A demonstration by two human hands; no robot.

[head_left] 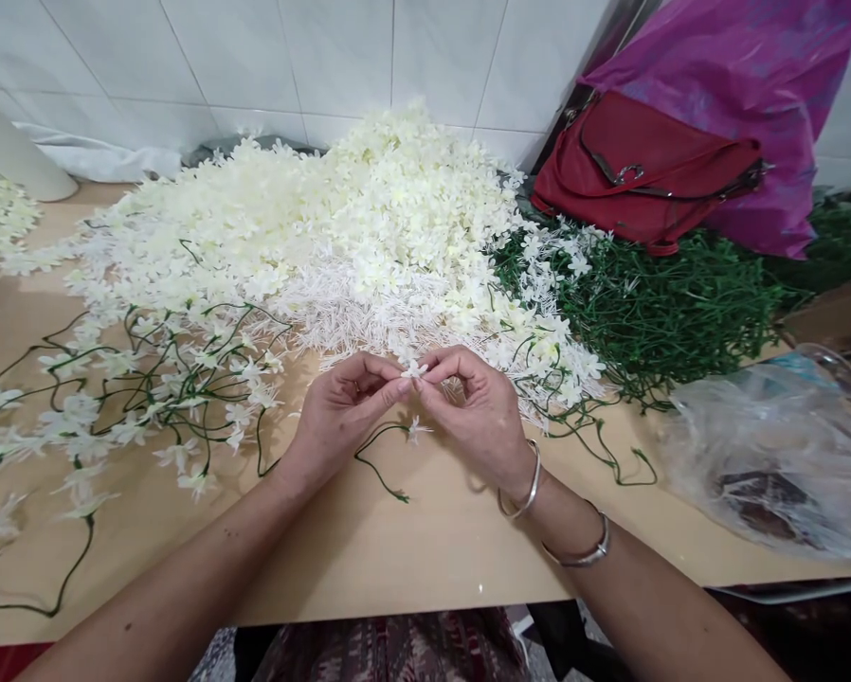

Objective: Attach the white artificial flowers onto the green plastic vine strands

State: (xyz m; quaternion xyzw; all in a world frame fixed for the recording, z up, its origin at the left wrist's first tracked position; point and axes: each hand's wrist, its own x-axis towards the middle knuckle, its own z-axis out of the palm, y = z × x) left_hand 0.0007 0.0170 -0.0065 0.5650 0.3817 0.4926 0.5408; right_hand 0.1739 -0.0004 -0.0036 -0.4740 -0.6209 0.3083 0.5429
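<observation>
Thumb and fingers of my left hand point(351, 403) pinch one side of a small white artificial flower point(414, 369). My right hand point(472, 403), with bangles on its wrist, pinches the other side, so the fingertips nearly meet around it. Just below them a green plastic stem point(375, 459) with a white blossom at its upper end lies on the table point(411, 559). Beyond my hands spreads a big heap of cream-white artificial flowers point(397, 189). Left of my left hand lie several green stems with white blossoms attached point(176, 388).
A pile of green plastic stems point(681, 303) sits at the right, under a red handbag point(645, 170) and a purple plastic bag point(759, 85). Nearer, a clear plastic bag point(759, 445) with something dark inside rests by the right edge. A tiled wall point(340, 57) closes off the back.
</observation>
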